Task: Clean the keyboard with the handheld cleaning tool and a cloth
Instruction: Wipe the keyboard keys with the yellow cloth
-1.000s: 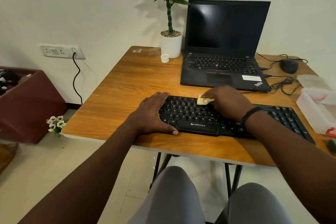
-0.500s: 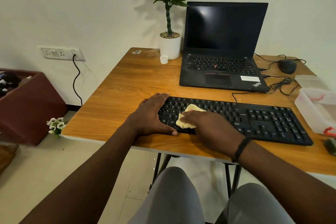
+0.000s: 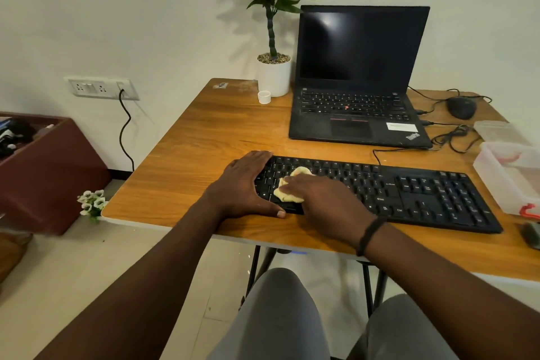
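Observation:
A black keyboard lies along the front of the wooden table. My left hand rests flat on its left end, fingers straight and thumb along the front edge. My right hand lies over the left-hand keys and presses a crumpled pale yellow cloth onto them. The cloth shows above and below my fingers. A dark grey object sits at the table's right edge, cut off by the frame, so I cannot tell what it is.
An open black laptop stands behind the keyboard, with a potted plant and a small white cap to its left. A mouse, loose cables and a clear plastic box fill the right side.
My right hand swept the cloth from the keyboard's upper middle to its left keys, then shifted slightly away from me. My left hand stayed on the left end.

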